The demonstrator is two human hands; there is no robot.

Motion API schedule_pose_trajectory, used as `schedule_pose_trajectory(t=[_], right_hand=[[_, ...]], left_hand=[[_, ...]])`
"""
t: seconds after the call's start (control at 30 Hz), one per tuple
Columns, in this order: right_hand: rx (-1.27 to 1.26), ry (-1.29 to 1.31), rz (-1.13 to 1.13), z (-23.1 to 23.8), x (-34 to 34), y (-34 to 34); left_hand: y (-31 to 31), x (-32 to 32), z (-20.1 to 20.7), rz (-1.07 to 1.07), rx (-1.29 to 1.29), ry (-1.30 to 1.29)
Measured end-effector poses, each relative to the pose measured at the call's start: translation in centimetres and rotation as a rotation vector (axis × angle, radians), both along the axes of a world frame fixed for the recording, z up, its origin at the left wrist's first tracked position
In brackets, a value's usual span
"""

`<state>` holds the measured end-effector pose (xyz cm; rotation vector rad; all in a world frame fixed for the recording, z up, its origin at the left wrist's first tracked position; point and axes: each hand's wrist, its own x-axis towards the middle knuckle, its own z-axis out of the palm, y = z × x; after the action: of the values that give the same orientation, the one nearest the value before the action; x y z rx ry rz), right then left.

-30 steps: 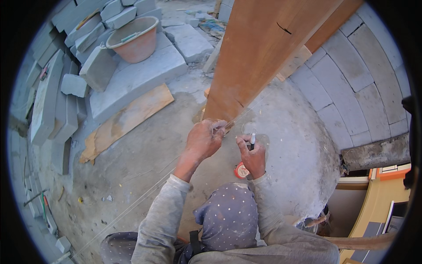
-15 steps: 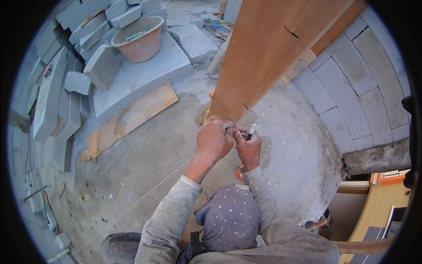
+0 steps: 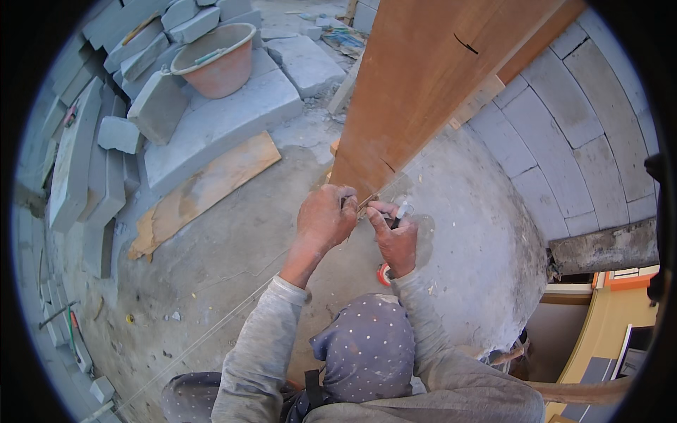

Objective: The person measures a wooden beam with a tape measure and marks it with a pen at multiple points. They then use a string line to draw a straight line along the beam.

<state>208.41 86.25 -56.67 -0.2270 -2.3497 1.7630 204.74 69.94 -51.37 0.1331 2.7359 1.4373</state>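
The lower end of a long brown wooden board (image 3: 416,92) stands in front of me, with dark marks on its face. My left hand (image 3: 324,220) is closed in a pinch at the board's lower left corner; what its fingertips hold is too small to make out. My right hand (image 3: 396,243), to the right of that corner, is closed around a black-and-white marker (image 3: 403,211). Its thumb and forefinger also reach the thin line near the board's end. Below the right wrist, a small red-and-white round object (image 3: 383,274) shows partly.
A pale string (image 3: 211,330) crosses the concrete floor from lower left toward my hands. Grey blocks (image 3: 74,155), a bucket (image 3: 215,62) and a loose plank (image 3: 204,190) lie left. A block wall (image 3: 557,134) rises right. My dotted knee (image 3: 370,342) is below my hands.
My left hand has moved left and slightly down, away from the right hand, opening a gap between them. The right hand keeps the marker and has barely moved.
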Motion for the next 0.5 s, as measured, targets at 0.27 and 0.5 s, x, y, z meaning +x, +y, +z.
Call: schedule_pose_trajectory(t=[0.27, 0.5], right_hand=[[-0.024, 0.022, -0.015, 0.7, -0.3, -0.9], [0.035, 0.11, -0.145, -0.2, -0.9, -2.1]], left_hand=[[0.1, -0.1, 1.1, -0.073, -0.051, -0.091], [0.7, 0.4, 0.5, -0.093, -0.143, 0.026]])
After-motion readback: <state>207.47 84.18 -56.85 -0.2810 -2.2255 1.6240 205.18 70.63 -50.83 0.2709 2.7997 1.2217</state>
